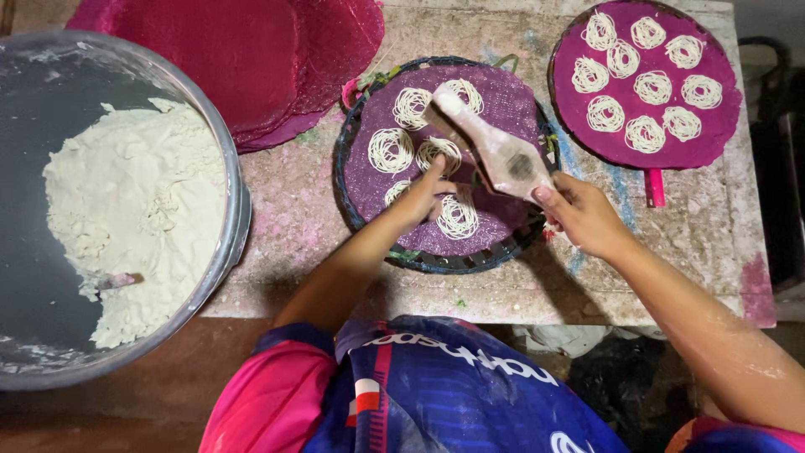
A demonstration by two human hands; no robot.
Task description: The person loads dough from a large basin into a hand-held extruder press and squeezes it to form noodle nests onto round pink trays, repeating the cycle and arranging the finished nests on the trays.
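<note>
A round woven tray (356, 205) covered with a purple mesh cloth holds several white coiled noodle nests (391, 150). My left hand (422, 195) rests on the tray, fingertips touching the press body near a nest. My right hand (580, 214) grips the handle end of a wooden noodle press (495, 144), which lies tilted over the tray with its far end above the nests.
A second round tray (721, 134) with several noodle nests sits at the back right. A large metal basin (231, 176) of white dough fills the left. Magenta mesh cloths (251, 59) lie at the back. The stained worktable's front edge (503, 310) runs near my body.
</note>
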